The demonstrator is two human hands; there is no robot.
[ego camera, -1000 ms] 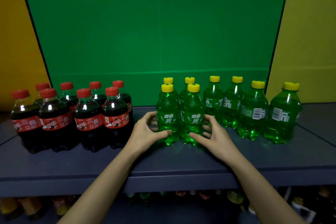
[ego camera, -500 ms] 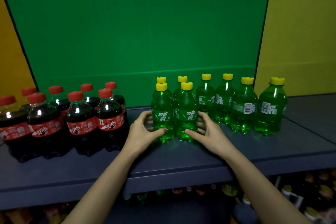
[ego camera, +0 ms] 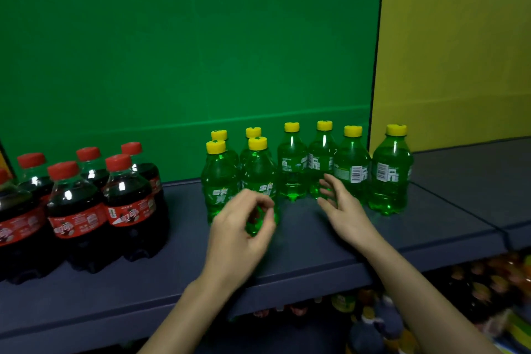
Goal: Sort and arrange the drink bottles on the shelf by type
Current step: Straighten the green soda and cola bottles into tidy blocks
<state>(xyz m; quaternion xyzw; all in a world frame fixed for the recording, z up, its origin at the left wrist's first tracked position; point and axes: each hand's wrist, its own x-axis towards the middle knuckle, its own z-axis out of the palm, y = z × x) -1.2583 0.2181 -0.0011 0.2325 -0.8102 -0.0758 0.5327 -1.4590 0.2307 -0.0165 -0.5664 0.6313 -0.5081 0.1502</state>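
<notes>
Several dark cola bottles with red caps (ego camera: 77, 210) stand grouped at the left of the dark blue shelf (ego camera: 310, 256). Green soda bottles with yellow caps fill the middle: a tight block of front and back pairs (ego camera: 219, 181), then a row running right (ego camera: 352, 175) to the end bottle (ego camera: 390, 178). My left hand (ego camera: 241, 230) hovers just in front of the block, fingers loosely curled, holding nothing. With fingers spread, my right hand (ego camera: 342, 207) hangs in front of the row, close to the third and fourth bottles, gripping none.
A green back panel (ego camera: 186, 52) closes the shelf behind the bottles, and a yellow panel (ego camera: 459, 37) stands at the right. Bare shelf surface lies right of the end bottle (ego camera: 459, 195). Assorted bottles (ego camera: 373, 322) sit on a lower shelf below.
Both hands have let go of the front pair of green bottles and pulled back. My right hand moved right toward the row. The view shifted right.
</notes>
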